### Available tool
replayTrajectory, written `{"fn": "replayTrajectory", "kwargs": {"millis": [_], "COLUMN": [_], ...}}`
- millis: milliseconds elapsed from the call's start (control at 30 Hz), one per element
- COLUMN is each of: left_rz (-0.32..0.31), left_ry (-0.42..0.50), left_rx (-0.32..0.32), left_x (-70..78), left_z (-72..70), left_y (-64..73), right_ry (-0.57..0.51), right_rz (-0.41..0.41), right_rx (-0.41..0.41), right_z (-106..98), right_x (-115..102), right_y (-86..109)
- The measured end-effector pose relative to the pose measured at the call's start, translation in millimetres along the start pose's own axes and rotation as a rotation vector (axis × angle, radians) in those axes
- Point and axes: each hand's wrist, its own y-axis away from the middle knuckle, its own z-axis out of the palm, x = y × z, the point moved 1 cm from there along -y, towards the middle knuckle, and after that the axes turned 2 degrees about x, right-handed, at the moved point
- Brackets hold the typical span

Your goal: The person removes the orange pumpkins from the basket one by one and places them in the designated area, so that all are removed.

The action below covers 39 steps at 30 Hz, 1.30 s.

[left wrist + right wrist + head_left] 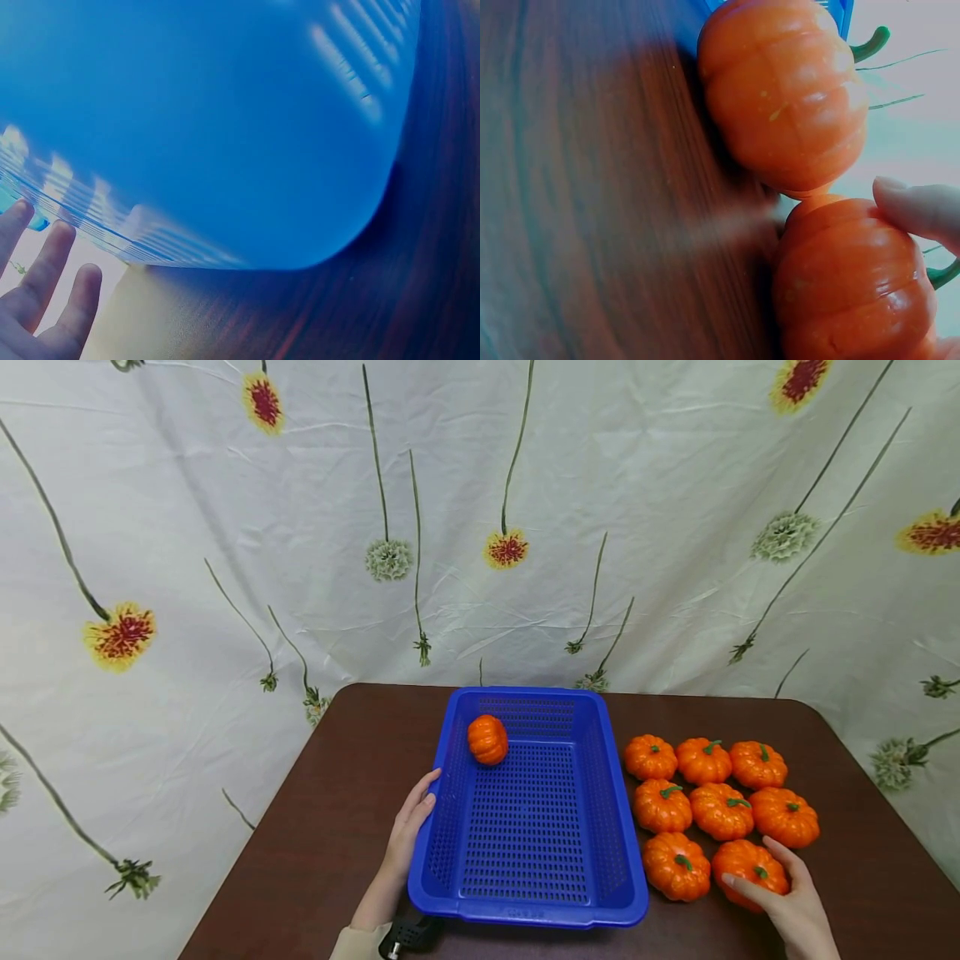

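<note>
A blue plastic basket (525,913) with slotted walls stands mid-table, one small orange pumpkin (487,740) lying on its side in the far left corner. Against the basket's left side rests my left hand (408,827); in the left wrist view its fingers (56,255) look fairly straight beside the outer wall. My right hand (791,893) holds the nearest right pumpkin (742,865) between thumb and fingers, and that pumpkin appears to be on the table. In the right wrist view the thumb (922,214) presses its top, next to a neighbouring pumpkin (784,97).
Several more orange pumpkins with green stems, such as the middle one (722,812), sit in rows to the right of the basket. The dark brown table (322,835) has rounded far corners. Behind it hangs a white flowered cloth (450,602).
</note>
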Motion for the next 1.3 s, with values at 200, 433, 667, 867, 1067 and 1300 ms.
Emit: {"fn": "replayTrajectory", "kwargs": {"millis": [200, 433, 667, 867, 1067, 1300], "left_rz": [0.001, 0.003, 0.005, 0.008, -0.004, -0.012], "left_ry": [-0.005, -0.011, -0.016, -0.012, -0.017, -0.025], "left_rx": [0.002, 0.004, 0.009, 0.002, 0.006, 0.010], "left_x": [0.8, 1.0, 0.9, 1.4, 1.5, 0.6], "left_z": [0.2, 0.1, -0.6, -0.4, -0.1, 0.1], "left_y": [0.0, 0.0, -0.2, 0.2, 0.4, 0.8], "right_ry": [0.005, 0.005, -0.012, -0.095, -0.144, -0.171], "right_rz": [-0.005, -0.012, -0.056, -0.152, -0.238, -0.333], "right_rx": [0.010, 0.036, 0.115, 0.147, 0.175, 0.169], "right_z": [1, 1, -7, -19, -23, -23], "right_x": [-1, -7, -8, 10, 4, -29], "right_y": [-0.8, 2.0, -11.5, -48.7, -64.7, -61.8]}}
